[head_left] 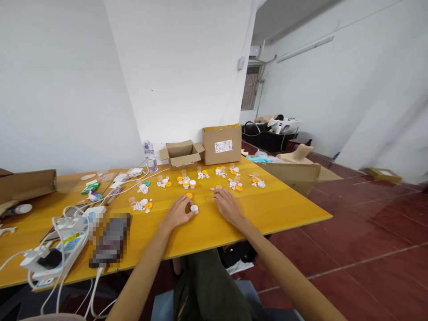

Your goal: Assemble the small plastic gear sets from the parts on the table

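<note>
White cap (194, 208) on yellow table (267, 214), left hand (179, 212) just beside it, thumb and fingers apart, right hand (229, 205) near clear cup (219, 187), its grip I cannot tell.

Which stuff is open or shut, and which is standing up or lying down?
Small box: flaps open
Big box: looks shut
Clear bottle: upright
Power strip: plugs in
Blurred dark device: lying flat
Two small pots: upright, side by side
Left hand: fingers curled, beside white round piece
Right hand: fingers bent
</note>
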Motion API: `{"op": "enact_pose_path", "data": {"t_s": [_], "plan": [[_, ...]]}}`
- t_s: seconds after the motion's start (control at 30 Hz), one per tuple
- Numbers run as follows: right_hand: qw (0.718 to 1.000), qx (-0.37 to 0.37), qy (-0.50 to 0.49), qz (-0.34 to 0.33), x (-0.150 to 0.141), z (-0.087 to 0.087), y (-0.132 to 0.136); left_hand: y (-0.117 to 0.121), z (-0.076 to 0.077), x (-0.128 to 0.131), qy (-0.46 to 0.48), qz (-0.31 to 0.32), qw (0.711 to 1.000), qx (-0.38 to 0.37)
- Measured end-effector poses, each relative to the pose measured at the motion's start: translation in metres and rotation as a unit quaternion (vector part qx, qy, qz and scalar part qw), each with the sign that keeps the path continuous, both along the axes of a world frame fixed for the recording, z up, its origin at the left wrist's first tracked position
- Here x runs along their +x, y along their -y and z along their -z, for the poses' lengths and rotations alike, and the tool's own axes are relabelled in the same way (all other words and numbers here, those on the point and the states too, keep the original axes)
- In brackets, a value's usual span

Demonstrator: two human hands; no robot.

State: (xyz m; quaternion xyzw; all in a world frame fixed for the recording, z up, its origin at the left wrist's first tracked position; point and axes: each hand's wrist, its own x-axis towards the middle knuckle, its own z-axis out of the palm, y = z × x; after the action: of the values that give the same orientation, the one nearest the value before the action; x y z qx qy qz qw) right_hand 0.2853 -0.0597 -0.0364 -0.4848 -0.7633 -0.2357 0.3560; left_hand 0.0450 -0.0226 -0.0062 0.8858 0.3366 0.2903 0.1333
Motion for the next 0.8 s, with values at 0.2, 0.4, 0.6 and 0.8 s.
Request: {"op": "enact_pose_path", "data": {"t_s": [0.2,0.4,0.6,0.8], "plan": [[0.996,-0.022,0.000,0.085,0.046,0.006,0.007,0.001,-0.001,0.000,0.007,-0.003,1.000,0.002],[0.990,-0.049,-0.004,0.132,0.065,0.008,0.011,0.002,-0.003,0.000,0.000,-0.006,1.000,0.001],[0.985,-0.081,0.013,0.151,0.061,0.007,0.010,0.002,-0.004,0.000,0.001,0.005,1.000,0.001],[0.978,-0.115,0.023,0.171,0.057,0.003,0.011,0.003,-0.004,-0.001,-0.004,0.018,1.000,0.004]]}}
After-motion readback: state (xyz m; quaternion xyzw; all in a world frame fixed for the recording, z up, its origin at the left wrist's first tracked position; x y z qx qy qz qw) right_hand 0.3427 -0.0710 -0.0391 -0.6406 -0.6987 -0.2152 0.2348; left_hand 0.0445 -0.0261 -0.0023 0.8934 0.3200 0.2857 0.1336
